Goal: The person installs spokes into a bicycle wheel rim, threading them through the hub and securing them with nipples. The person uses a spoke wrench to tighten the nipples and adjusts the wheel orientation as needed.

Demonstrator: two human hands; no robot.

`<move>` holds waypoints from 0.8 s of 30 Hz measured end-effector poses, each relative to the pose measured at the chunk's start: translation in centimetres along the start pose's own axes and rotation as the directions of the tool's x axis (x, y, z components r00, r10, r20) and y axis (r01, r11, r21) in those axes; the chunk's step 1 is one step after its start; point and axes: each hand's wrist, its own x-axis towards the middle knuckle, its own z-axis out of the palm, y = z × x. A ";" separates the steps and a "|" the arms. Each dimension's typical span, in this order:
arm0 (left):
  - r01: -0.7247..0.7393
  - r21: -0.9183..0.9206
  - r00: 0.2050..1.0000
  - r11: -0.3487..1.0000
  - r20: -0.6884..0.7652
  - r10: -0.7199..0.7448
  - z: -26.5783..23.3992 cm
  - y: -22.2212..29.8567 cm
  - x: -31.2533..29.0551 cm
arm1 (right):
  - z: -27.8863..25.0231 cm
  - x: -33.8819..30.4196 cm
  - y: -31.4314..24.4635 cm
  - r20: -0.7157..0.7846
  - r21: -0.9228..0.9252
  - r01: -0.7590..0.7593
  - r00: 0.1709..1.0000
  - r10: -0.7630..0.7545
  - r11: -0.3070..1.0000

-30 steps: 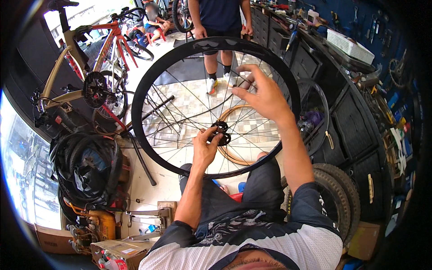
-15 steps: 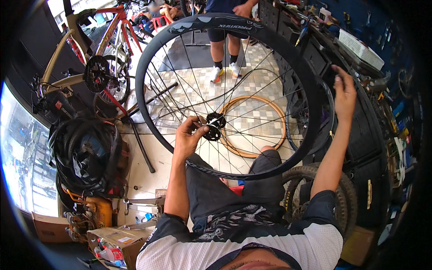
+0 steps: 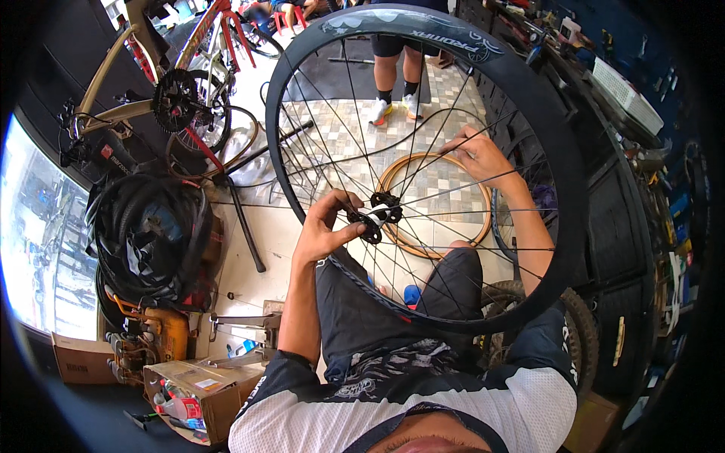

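Note:
A black deep-rim bicycle wheel [image 3: 285, 162] with thin dark spokes is held tilted above my lap. My left hand [image 3: 326, 234] grips one end of its hub [image 3: 380, 214] between thumb and fingers. The hub has a silver-white middle and black flanges. My right hand [image 3: 485, 160] appears among the spokes, its forearm crossing behind the rim's right side. Its fingers are loosely bent and apart, with nothing visible in them. Whether they touch a spoke I cannot tell.
Tan-walled tyres [image 3: 485, 192] lie on the tiled floor beyond the wheel. Black tyres [image 3: 147, 234] are piled at left, near a bicycle frame [image 3: 113, 117]. A cardboard box [image 3: 226, 396] sits lower left. A person's legs [image 3: 385, 79] stand ahead; a tool-laden bench with a white basket [image 3: 627, 94] runs along the right.
My right hand has moved from outside the rim's right side leftward, in among the spokes. The wheel has shifted right and slightly nearer, and its rim has turned. My left hand keeps the hub.

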 end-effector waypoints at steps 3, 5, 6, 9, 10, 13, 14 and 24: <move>-0.044 0.002 0.999 0.999 -0.012 0.044 0.0 -0.3 0.0 | 0.5 0.2 0.3 0.032 0.016 0.009 0.999 -0.010 1.000; -0.053 0.012 0.999 0.999 -0.014 0.053 0.0 -0.3 0.1 | 1.2 0.1 0.6 0.007 0.037 0.042 0.999 -0.043 0.998; -0.050 0.016 0.999 0.999 -0.012 0.050 0.1 -0.2 0.2 | 1.5 0.1 0.7 0.000 0.032 0.063 0.998 -0.063 0.997; -0.027 0.010 0.999 1.000 -0.016 0.028 0.3 0.2 0.3 | 2.5 0.1 0.1 -0.015 0.044 0.115 0.993 -0.114 0.992; -0.012 -0.005 1.000 1.000 -0.021 0.012 0.4 0.2 0.3 | 2.8 0.2 -0.2 -0.016 0.064 0.122 0.992 -0.122 0.990; -0.001 -0.005 1.000 1.000 -0.028 0.001 0.4 0.2 0.2 | 3.2 0.8 -2.4 0.035 0.081 0.138 0.989 -0.141 0.987; 0.000 -0.006 1.000 1.000 -0.024 -0.001 0.5 0.2 0.3 | 3.4 0.9 -3.0 0.049 0.088 0.144 0.988 -0.148 0.986; -0.013 0.035 1.000 0.999 -0.009 0.014 0.8 -0.1 0.5 | 5.3 0.6 -3.1 0.077 0.140 0.151 0.984 -0.162 0.979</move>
